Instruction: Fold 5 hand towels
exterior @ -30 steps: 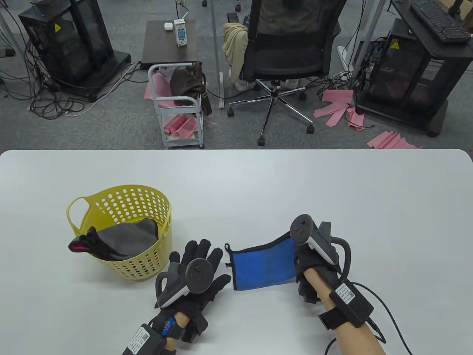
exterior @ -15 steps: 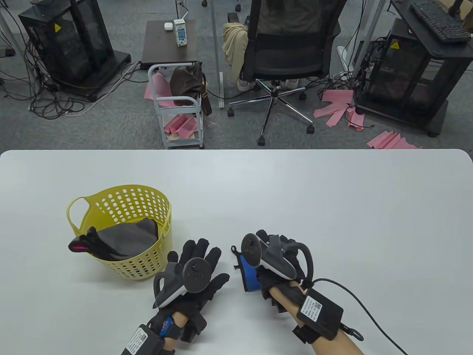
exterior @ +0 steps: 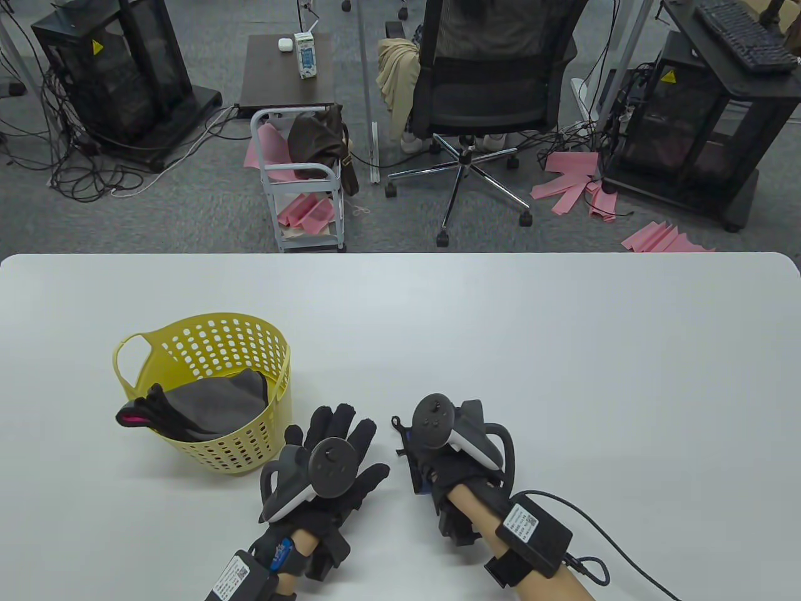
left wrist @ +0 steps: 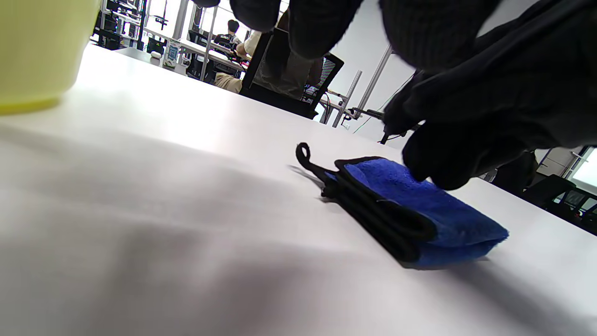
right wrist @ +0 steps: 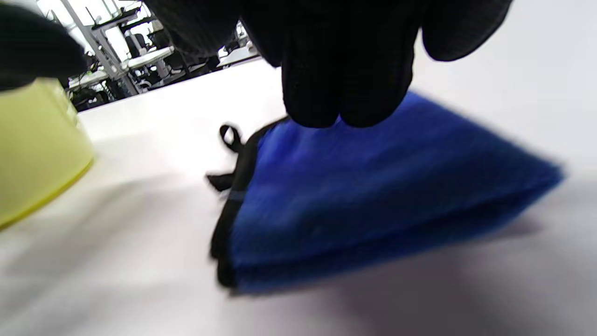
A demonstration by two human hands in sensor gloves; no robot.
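Right hand (exterior: 460,460) has settled flat, pressing the folded blue towel (left wrist: 419,210); left hand (exterior: 338,463) lies spread beside the yellow basket (exterior: 206,394).

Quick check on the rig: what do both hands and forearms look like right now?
Both the left hand and right hand wear black knit gloves, each topped by a grey-and-white tracker with a round black disc. Bare forearms carry black strapped boxes with white QR labels; a black cable trails from the right one.
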